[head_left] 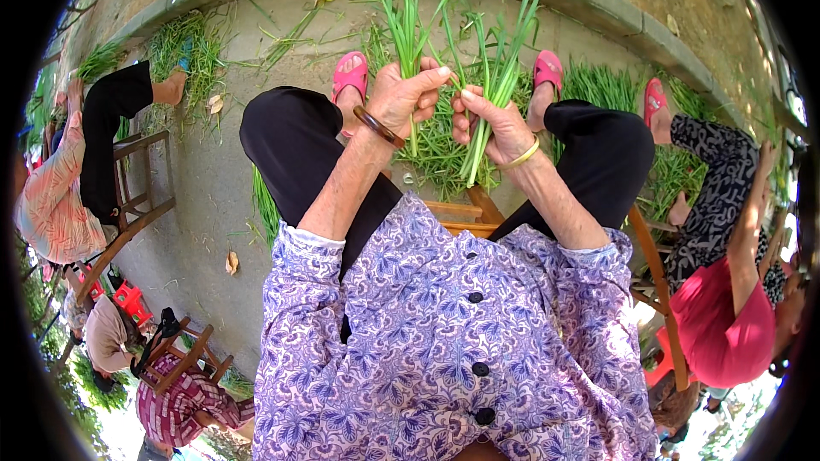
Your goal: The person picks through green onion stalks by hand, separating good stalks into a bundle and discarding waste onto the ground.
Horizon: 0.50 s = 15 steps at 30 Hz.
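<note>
a smooth, faintly glossy surface is shown by the green stalks point(508, 60). the purple shirt point(410, 333) is made of thin, matt printed cloth and is fitted with glossy, plastic-looking buttons point(480, 369). plain matt cloth is seen in the black trousers point(286, 141). the brown bangle point(378, 126) is highly polished. smooth rubber or plastic is seen in the pink slippers point(350, 74), smooth wood in the chair rail point(663, 292), and rough, matt concrete in the ground point(213, 230).

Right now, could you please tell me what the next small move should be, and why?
Perhaps hold the right hand steady and let the left hand draw one stalk from the right bunch of greens: each hand grips a bunch, the fingertips nearly meet between them, and loose greens lie on the ground below.
</note>
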Available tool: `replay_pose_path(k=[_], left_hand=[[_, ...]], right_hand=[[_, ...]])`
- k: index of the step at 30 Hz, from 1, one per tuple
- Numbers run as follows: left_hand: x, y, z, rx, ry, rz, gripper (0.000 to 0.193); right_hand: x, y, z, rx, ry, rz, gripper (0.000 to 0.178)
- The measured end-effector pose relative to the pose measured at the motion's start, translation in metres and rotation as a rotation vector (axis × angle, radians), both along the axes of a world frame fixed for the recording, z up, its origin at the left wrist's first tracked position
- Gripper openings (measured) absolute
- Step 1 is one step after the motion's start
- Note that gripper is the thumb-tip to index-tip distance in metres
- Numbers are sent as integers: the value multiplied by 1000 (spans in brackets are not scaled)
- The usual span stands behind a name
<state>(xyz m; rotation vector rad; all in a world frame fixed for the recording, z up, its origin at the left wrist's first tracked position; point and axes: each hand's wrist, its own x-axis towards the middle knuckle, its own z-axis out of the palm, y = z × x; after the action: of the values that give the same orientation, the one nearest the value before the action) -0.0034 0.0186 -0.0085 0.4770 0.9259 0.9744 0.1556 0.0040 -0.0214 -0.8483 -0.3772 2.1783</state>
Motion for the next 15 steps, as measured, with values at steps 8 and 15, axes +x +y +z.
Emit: replay_pose_path(k=[8,15], left_hand=[[-1,0,-4,-40,-95,-5,8],[0,-1,-1,-22,-30,-6,9]], right_hand=[[-1,0,3,-13,37,-16,11],[0,0,5,-42,30,-24,11]])
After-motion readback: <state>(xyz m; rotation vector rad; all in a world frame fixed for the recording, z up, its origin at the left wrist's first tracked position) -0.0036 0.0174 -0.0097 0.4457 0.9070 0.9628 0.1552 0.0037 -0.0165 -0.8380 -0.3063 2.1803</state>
